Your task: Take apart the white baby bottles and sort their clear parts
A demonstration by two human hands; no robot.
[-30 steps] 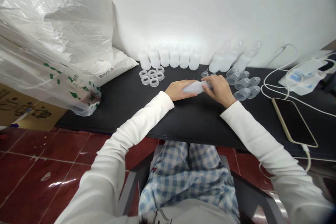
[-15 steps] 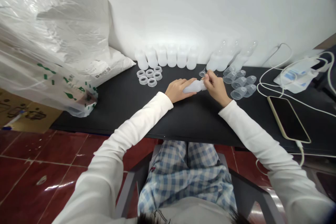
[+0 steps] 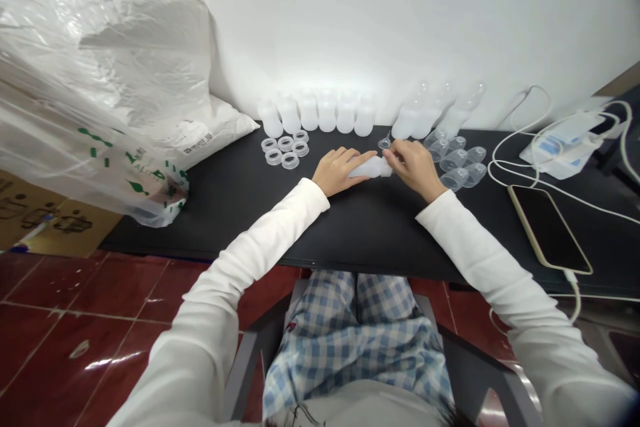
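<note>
My left hand (image 3: 339,172) is wrapped round a frosted white bottle (image 3: 367,167) that lies on its side just over the black table (image 3: 310,227), its neck pointing right. At that neck, my right hand (image 3: 413,165) has its fingers pinched together; whatever they hold is too small to make out. Behind the hands, a clear nipple (image 3: 384,143) rests on the table. Several open bottles (image 3: 327,113) stand along the wall, with several clear rings (image 3: 289,160) in front of them at the left. Clear domed caps (image 3: 454,159) are grouped right of my right hand.
Three capped bottles (image 3: 454,117) stand at the back right. A phone (image 3: 550,228) and white cables lie at the right, near a white power strip (image 3: 560,150). Large plastic bags (image 3: 125,67) fill the left side, above a cardboard box (image 3: 65,223).
The fingers of my right hand have shifted slightly and lie lower at the bottle's neck. My left hand keeps its hold on the bottle. The view has tilted a little.
</note>
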